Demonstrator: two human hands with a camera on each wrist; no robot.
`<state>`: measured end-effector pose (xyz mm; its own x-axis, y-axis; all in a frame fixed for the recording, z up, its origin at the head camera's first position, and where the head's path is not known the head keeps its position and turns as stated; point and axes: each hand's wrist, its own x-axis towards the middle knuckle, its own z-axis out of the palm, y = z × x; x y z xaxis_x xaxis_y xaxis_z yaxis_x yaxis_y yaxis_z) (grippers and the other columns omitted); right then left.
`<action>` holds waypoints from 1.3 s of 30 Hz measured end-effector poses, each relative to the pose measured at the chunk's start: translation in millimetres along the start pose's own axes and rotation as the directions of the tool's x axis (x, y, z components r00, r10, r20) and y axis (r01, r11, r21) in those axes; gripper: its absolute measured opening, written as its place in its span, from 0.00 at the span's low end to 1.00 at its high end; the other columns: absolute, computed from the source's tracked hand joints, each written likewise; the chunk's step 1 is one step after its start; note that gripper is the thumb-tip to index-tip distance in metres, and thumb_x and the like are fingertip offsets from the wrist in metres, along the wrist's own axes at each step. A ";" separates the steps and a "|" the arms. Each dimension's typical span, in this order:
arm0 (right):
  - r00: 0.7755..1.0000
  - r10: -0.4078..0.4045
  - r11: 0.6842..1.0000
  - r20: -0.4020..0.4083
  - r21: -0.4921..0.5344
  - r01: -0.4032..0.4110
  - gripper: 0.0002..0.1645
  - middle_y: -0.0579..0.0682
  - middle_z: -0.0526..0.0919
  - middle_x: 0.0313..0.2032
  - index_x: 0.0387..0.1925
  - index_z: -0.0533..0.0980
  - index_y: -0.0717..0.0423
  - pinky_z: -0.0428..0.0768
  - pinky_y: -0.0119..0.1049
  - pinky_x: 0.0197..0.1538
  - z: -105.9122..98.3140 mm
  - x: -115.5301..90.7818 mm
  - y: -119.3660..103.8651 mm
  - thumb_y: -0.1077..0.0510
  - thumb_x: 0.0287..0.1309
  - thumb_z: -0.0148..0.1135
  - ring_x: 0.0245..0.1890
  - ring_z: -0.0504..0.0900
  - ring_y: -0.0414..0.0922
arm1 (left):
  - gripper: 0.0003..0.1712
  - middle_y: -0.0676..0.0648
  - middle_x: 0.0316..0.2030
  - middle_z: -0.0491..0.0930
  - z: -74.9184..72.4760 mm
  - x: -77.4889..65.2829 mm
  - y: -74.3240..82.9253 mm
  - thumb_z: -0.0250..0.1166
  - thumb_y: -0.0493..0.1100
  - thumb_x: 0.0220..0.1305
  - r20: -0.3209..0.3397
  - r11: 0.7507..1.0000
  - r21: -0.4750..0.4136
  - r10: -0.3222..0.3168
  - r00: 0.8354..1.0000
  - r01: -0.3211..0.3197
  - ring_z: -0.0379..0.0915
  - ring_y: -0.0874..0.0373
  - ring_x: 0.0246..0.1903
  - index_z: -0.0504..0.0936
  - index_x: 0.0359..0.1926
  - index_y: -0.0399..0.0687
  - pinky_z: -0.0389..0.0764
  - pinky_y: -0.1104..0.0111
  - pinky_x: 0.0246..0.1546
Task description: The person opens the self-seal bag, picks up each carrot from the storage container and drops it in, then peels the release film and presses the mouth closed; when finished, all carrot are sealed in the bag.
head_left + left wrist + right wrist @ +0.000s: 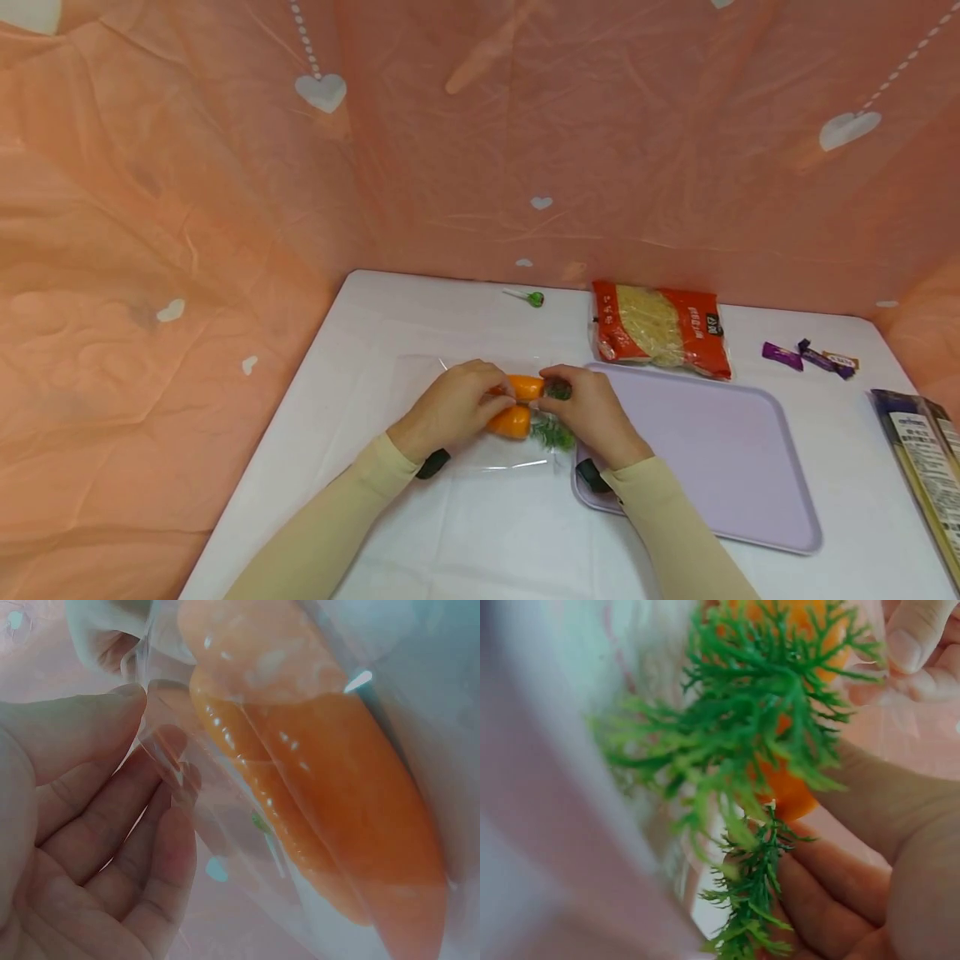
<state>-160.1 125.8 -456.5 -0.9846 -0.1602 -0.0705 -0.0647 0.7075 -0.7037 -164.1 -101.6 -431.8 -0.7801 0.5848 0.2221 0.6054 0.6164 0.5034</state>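
Observation:
Two orange carrots, an upper carrot point(527, 387) and a lower carrot point(512, 423), lie side by side with green leafy tops point(551, 433) toward the right. A clear plastic bag point(491, 461) is around their orange bodies, while the leaves show uncovered in the right wrist view. My left hand point(453, 406) pinches the bag's film between thumb and fingers, beside the carrot bodies point(322, 787). At the leafy end, my right hand point(597, 417) holds the upper carrot near its top, thumb and fingers on either side; leaves point(772, 697) partly hide the contact.
A lilac tray point(720, 467) sits right of the bag, partly under the right wrist. Behind it lies a red noodle packet point(652, 327). A green lollipop point(534, 298), a purple candy point(782, 356) and other wrapped sweets point(825, 360) lie farther back; a dark package point(918, 450) is at far right.

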 end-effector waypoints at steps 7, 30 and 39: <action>1.000 0.010 1.000 0.003 -0.006 -0.010 0.26 0.45 0.88 0.45 0.51 0.84 0.48 0.84 0.46 0.56 -4.6 -1.6 3.1 0.44 0.52 0.78 0.46 0.82 0.45 | 0.04 0.57 0.38 0.86 1.3 -1.9 0.9 0.69 0.48 0.67 0.010 1.000 0.001 -0.019 1.000 0.019 0.79 0.61 0.42 0.87 0.37 0.55 0.82 0.66 0.50; 0.999 0.024 0.998 -0.038 0.056 -0.022 0.20 0.43 0.87 0.46 0.53 0.84 0.46 0.83 0.44 0.55 -24.9 -48.6 -11.7 0.47 0.60 0.71 0.47 0.83 0.44 | 0.03 0.59 0.37 0.85 3.4 1.7 -2.7 0.70 0.48 0.66 0.052 0.998 0.015 -0.066 0.996 0.065 0.78 0.62 0.42 0.86 0.37 0.57 0.81 0.67 0.52; 0.981 -0.011 0.979 0.194 0.204 -0.029 0.10 0.38 0.88 0.32 0.40 0.86 0.49 0.82 0.26 0.35 7.2 -115.1 -14.0 0.49 0.60 0.71 0.31 0.84 0.32 | 0.04 0.58 0.36 0.85 -1.8 19.5 -5.8 0.69 0.49 0.66 0.113 0.999 0.024 -0.041 0.993 0.039 0.80 0.60 0.41 0.87 0.37 0.57 0.81 0.66 0.50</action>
<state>-44.7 129.3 -443.5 -0.9336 -0.2983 -0.1985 -0.0013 0.5568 -0.8306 -183.1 -94.7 -428.8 -0.7817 0.6148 0.1049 0.5782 0.6513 0.4914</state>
